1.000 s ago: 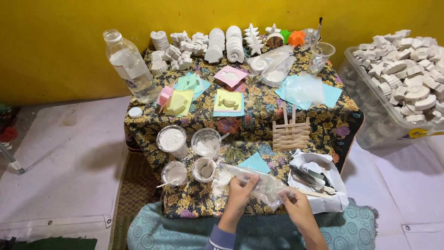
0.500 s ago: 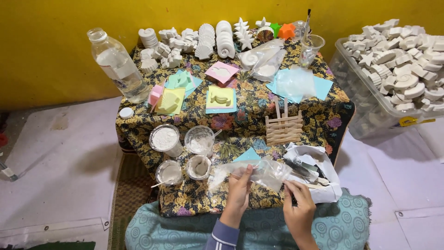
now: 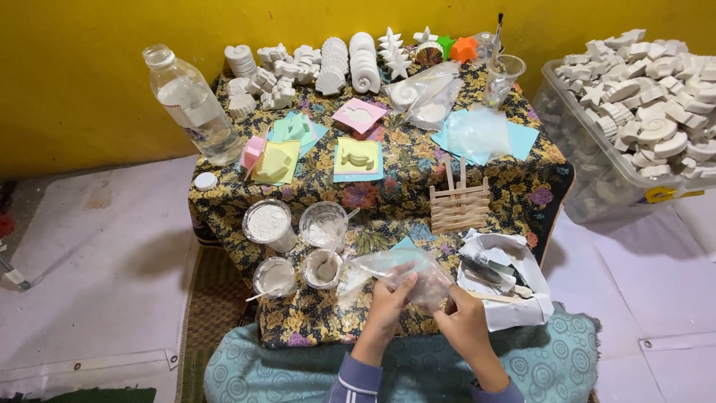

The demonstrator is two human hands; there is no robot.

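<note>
Floral cloth, dark with yellow and pink blooms, covers the low counter [image 3: 514,201] I look down on; behind it stands a yellow wall [image 3: 74,67], below it pale floor sheeting [image 3: 89,269] and a teal patterned cushion [image 3: 298,373].

- Left hand [image 3: 388,306]: fingers closed, pinching a clear plastic bag [image 3: 406,270] at the counter's near edge.
- Right hand [image 3: 464,322]: fingers pinched on the same bag's right end.
- Just left of the bag: four plastic cups [image 3: 267,224] of white powder or paste.
- Right of it: crumpled white paper [image 3: 514,313] holding tools.
- Mid-counter: craft-stick fence [image 3: 459,205], coloured moulds [image 3: 356,158].
- Far edge: white plaster shells and stars [image 3: 328,67], clear water bottle [image 3: 190,104].
- Floor, right: clear bin [image 3: 597,186] of plaster casts.
</note>
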